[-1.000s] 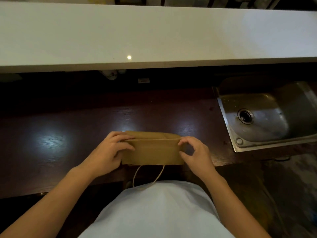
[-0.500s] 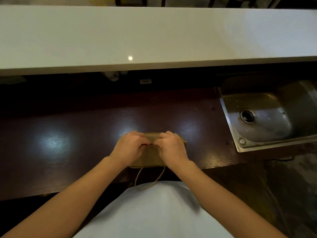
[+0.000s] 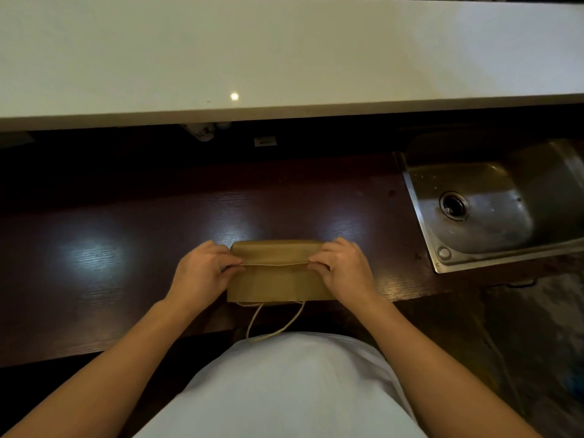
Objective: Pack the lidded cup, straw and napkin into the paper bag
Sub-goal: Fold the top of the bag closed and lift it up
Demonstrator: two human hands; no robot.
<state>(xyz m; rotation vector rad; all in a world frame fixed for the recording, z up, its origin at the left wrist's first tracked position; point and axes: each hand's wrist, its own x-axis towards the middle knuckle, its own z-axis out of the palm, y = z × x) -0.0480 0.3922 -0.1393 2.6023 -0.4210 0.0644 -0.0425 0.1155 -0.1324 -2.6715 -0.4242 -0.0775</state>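
Bag (image 3: 278, 273), flat at the tabletop's (image 3: 126, 248) near edge, is pinched at both ends by left hand (image 3: 202, 273) and right hand (image 3: 344, 270).

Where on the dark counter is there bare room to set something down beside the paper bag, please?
The dark counter lies bare left of the left hand, out to the frame's edge. A narrower bare strip runs between the right hand and the sink. Behind the paper bag the surface is bare but shadowed. The near edge is crowded by both hands and the bag.
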